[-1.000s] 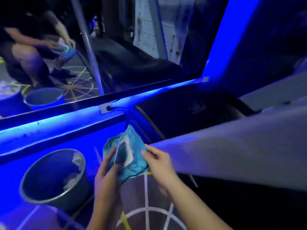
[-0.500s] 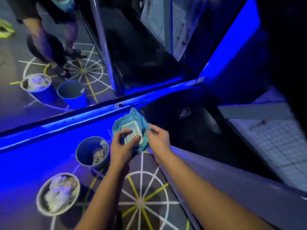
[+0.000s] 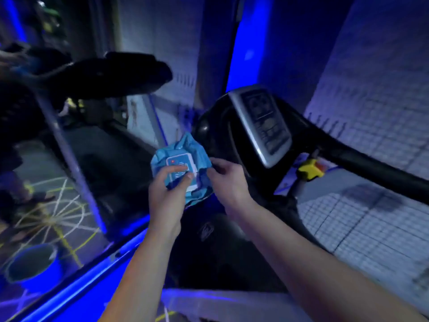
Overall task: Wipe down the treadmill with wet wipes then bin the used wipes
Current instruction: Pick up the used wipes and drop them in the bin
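Two bare hands meet at the middle of the frame around a blue wet wipes pack (image 3: pixel 183 168). The left hand (image 3: pixel 166 194) grasps the pack from below, with its thumb and fingers pressed on the white label flap. The right hand (image 3: pixel 228 182) pinches the right edge of the pack with closed fingertips. The pack is crumpled and held in the air, its label face turned up toward the camera; its long axis runs from the lower middle toward the upper middle of the frame, slightly tilted.

Just right of the pack stands the treadmill console (image 3: pixel 262 126), with a silver-framed display. A yellow safety clip (image 3: pixel 310 171) sits below it, and a black handrail (image 3: pixel 371 166) goes to the right edge. At the lower left, a blue bin (image 3: pixel 32 266) appears as a reflection in the mirror (image 3: pixel 69 159).
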